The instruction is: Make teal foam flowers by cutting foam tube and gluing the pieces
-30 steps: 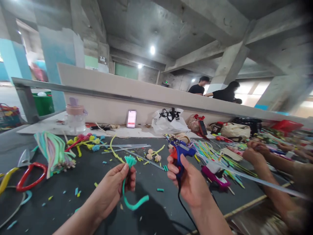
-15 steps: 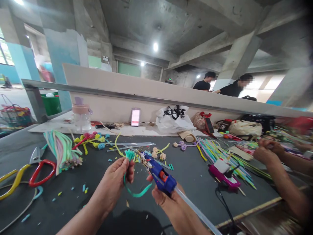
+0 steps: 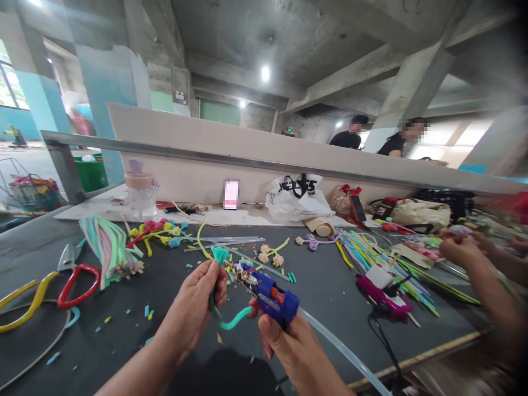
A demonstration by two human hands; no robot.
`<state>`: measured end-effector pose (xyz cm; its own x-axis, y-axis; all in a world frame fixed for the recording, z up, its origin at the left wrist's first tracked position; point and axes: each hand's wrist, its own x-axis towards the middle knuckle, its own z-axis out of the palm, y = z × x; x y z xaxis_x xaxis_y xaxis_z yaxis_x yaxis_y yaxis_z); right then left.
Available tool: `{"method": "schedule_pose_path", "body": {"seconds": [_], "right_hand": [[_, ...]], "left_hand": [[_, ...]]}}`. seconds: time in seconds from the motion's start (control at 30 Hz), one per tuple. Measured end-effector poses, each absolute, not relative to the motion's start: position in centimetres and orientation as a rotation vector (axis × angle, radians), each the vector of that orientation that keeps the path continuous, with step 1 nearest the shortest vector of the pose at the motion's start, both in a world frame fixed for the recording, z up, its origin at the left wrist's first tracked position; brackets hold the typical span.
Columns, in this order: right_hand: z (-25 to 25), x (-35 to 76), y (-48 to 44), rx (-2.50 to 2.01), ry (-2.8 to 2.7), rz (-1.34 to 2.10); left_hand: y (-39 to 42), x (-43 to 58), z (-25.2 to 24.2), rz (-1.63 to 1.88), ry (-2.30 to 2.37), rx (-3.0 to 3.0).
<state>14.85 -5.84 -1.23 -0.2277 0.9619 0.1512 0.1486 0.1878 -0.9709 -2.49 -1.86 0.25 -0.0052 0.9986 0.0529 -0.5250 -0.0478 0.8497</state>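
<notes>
My left hand (image 3: pixel 198 300) is closed around a teal pipe-cleaner stem (image 3: pixel 234 319) with a tufted teal head (image 3: pixel 220 254) sticking up above my fingers. My right hand (image 3: pixel 289 349) grips a blue hot glue gun (image 3: pixel 272 294) whose nozzle, crusted with old glue, points left at the tuft. A clear glue stick (image 3: pixel 338 349) pokes out of the gun's back toward the lower right. Both hands hover just above the dark table (image 3: pixel 124 341).
Red-handled scissors (image 3: pixel 72 275), a bundle of pastel pipe cleaners (image 3: pixel 109 250) and small flowers (image 3: pixel 159 231) lie left. A purple glue gun (image 3: pixel 383 291), coloured sticks, bags and a phone (image 3: pixel 231 194) sit behind. Another person's hands (image 3: pixel 460 247) work at the right.
My right hand swung the glue gun from upright at the right to a level aim at the teal tuft, then pushed its nozzle closer. The left hand kept holding the stem.
</notes>
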Motion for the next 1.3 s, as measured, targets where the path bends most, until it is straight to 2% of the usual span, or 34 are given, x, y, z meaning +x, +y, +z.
{"method": "schedule_pose_path", "body": {"seconds": [0.53, 0.87, 1.07, 1.3], "right_hand": [[-1.7, 14.3, -5.4, -1.02, -1.545, 1.219], [1.1, 14.1, -6.0, -0.975, -1.495, 1.273], [0.9, 14.4, -5.9, -0.904, -1.494, 1.274], [0.7, 14.1, -6.0, -1.007, -1.5, 1.264]], "left_hand": [[-2.1, -2.5, 0.1, 1.455, 0.822, 0.923], [-1.8, -3.3, 0.1, 1.256, 0.542, 0.726], [-1.4, -3.6, -0.6, 1.187, 0.406, 0.688], [-1.6, -3.5, -0.1, 1.224, 0.45, 0.689]]}}
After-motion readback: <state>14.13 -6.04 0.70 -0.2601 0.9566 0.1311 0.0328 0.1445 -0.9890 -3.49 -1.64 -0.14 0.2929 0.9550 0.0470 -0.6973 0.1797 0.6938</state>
